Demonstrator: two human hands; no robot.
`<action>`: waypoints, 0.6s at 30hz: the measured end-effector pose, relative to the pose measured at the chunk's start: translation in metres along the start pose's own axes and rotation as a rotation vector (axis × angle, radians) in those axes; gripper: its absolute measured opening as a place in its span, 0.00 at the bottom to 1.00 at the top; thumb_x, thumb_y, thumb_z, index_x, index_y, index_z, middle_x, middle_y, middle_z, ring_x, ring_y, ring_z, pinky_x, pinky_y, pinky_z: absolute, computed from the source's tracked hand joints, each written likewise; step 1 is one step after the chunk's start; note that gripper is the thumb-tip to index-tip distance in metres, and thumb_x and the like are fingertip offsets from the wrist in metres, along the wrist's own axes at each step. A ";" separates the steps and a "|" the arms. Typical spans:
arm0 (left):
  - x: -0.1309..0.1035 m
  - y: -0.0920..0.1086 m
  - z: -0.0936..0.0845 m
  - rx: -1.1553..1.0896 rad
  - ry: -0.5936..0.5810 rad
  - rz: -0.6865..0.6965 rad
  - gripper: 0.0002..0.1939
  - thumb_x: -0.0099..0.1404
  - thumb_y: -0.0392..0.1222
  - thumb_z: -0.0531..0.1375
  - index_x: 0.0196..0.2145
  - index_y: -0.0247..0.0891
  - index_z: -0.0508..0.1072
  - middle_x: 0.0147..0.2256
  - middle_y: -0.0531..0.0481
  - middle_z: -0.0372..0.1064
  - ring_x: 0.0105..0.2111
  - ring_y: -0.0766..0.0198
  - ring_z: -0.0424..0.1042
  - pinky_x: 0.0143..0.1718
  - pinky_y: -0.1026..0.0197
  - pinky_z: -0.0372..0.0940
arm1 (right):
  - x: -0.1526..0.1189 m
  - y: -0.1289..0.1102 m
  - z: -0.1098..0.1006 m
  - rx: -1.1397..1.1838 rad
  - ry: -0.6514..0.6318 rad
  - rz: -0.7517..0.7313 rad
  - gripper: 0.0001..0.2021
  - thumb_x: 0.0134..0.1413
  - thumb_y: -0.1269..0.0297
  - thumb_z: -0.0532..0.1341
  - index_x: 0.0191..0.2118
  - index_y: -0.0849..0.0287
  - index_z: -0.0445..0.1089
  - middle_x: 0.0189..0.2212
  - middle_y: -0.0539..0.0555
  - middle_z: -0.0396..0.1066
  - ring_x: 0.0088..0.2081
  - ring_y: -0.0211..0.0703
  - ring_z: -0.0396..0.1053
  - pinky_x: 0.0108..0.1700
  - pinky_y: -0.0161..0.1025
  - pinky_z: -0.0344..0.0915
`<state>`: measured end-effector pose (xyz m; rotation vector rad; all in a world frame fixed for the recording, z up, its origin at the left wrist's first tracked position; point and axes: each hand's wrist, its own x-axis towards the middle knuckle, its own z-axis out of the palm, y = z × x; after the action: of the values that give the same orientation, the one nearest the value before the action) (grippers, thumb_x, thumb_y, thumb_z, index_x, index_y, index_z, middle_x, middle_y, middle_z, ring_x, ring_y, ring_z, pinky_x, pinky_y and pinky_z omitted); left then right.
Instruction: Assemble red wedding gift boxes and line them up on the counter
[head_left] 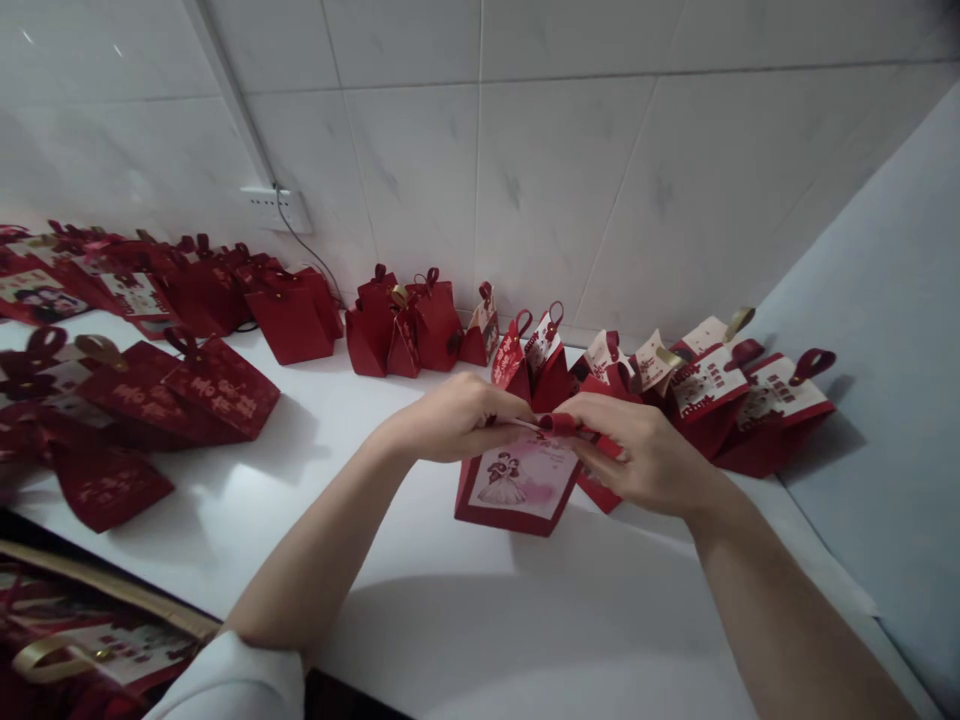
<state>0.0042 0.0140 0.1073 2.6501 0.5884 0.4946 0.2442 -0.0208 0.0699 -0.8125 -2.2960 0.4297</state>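
Note:
A red gift box with a pink panel showing a drawn couple is in front of me over the white table. My left hand pinches the top edge of this box from the left. From the right, my right hand grips its top by the red ribbon loop. Both hands are closed, with the fingertips nearly meeting at the loop. Just behind my hands stand more red boxes with ribbon loops, one of them a box with light lettering. My fingers hide part of the held box's upper edge.
Several red gift boxes stand along the tiled wall at right, others at left. An open carton with more boxes is at lower left. A power socket with a cable is on the wall. A pale panel bounds the right.

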 end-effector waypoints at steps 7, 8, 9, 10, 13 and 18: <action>-0.039 -0.089 -0.040 -0.143 0.371 -0.530 0.25 0.63 0.55 0.62 0.52 0.37 0.73 0.49 0.43 0.74 0.48 0.54 0.73 0.49 0.54 0.66 | 0.005 0.013 0.020 -0.150 -0.152 0.221 0.17 0.63 0.71 0.55 0.56 0.54 0.67 0.53 0.53 0.72 0.53 0.46 0.71 0.56 0.46 0.68; -0.049 -0.112 -0.048 -0.088 0.656 -0.621 0.29 0.62 0.56 0.62 0.54 0.34 0.70 0.51 0.40 0.71 0.51 0.52 0.70 0.52 0.51 0.64 | 0.005 0.012 0.020 -0.171 -0.153 0.246 0.18 0.62 0.69 0.56 0.57 0.54 0.67 0.54 0.53 0.72 0.53 0.47 0.71 0.55 0.47 0.68; -0.059 -0.136 -0.055 -0.001 0.939 -0.717 0.33 0.60 0.57 0.63 0.57 0.32 0.67 0.53 0.39 0.69 0.55 0.50 0.67 0.55 0.48 0.61 | 0.004 0.012 0.018 -0.183 -0.160 0.268 0.18 0.63 0.69 0.56 0.57 0.53 0.66 0.54 0.52 0.72 0.53 0.47 0.71 0.55 0.47 0.69; -0.070 -0.160 -0.061 0.077 1.155 -0.818 0.38 0.59 0.58 0.65 0.58 0.29 0.64 0.54 0.37 0.66 0.58 0.47 0.62 0.58 0.44 0.56 | 0.004 0.010 0.016 -0.189 -0.172 0.287 0.19 0.63 0.68 0.55 0.58 0.52 0.66 0.55 0.52 0.72 0.53 0.47 0.71 0.54 0.48 0.70; -0.095 -0.217 -0.080 0.045 1.232 -0.957 0.40 0.63 0.64 0.57 0.56 0.23 0.62 0.52 0.34 0.65 0.64 0.45 0.51 0.60 0.37 0.42 | 0.003 0.007 0.008 -0.182 -0.217 0.321 0.18 0.65 0.64 0.54 0.59 0.51 0.65 0.55 0.51 0.71 0.53 0.47 0.71 0.55 0.48 0.70; -0.113 -0.259 -0.110 -0.059 1.012 -0.857 0.51 0.58 0.77 0.45 0.54 0.21 0.60 0.48 0.35 0.67 0.62 0.48 0.56 0.55 0.40 0.49 | 0.003 0.007 -0.002 -0.204 -0.204 0.341 0.16 0.66 0.62 0.54 0.57 0.51 0.67 0.54 0.53 0.72 0.52 0.47 0.72 0.56 0.48 0.69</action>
<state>-0.2224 0.2109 0.0619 1.6457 1.7964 1.4723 0.2467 -0.0136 0.0697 -1.3275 -2.4198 0.4491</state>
